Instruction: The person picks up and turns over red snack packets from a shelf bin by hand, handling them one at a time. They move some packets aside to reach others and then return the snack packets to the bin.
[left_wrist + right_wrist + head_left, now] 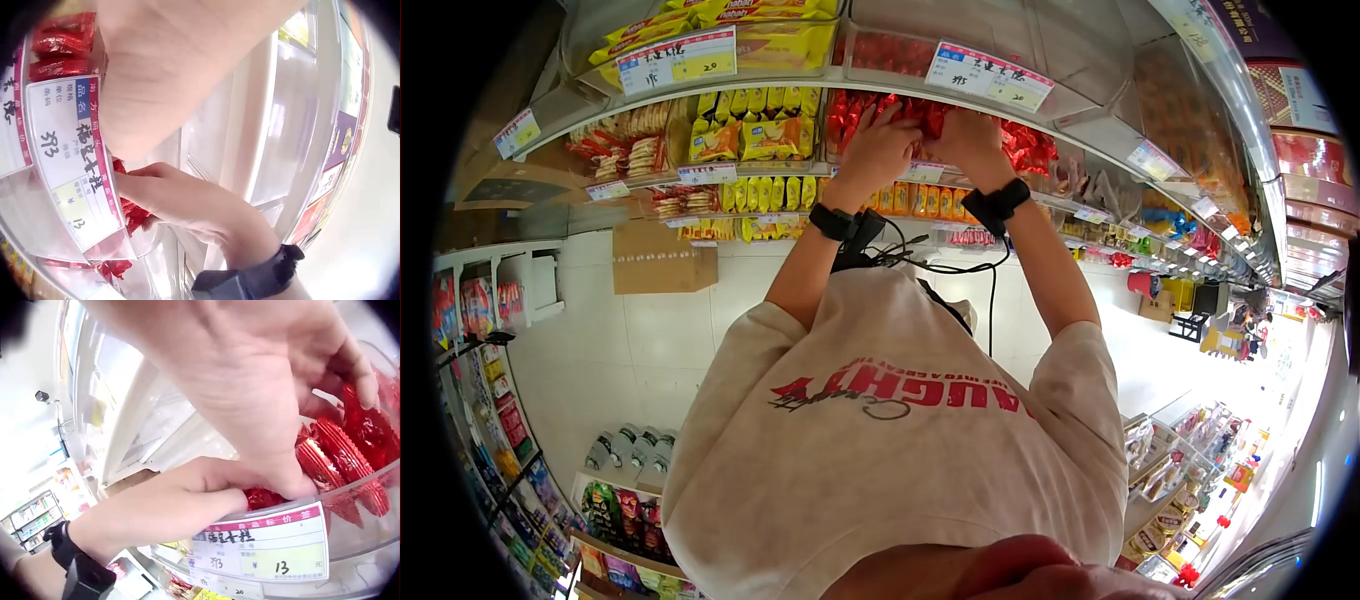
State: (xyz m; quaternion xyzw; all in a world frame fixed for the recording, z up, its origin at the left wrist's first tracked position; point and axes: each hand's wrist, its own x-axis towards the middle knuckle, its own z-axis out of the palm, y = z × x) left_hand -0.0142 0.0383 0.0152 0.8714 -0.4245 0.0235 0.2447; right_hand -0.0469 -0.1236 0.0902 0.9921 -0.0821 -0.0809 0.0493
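Observation:
Both hands are inside a clear shelf bin of red foil-wrapped packets (1025, 145). In the head view, the left hand (882, 150) lies over the packets with fingers spread and slightly bent, close beside the right hand (968, 140). The right wrist view shows the right hand (250, 381) with curled fingers on a shiny red packet (369, 428), its thumb low by the bin's front. There, the left hand (206, 481) touches another red packet (262, 497); its fingertips are partly covered. A price label hides the left fingertips in the left wrist view.
A price label (269, 547) is fixed to the bin's front. Yellow packets (775, 138) fill the bin to the left, and another tier with labels (990, 75) hangs above. Cables (940, 265) run between the wrists. A cardboard box (662, 258) stands on the floor.

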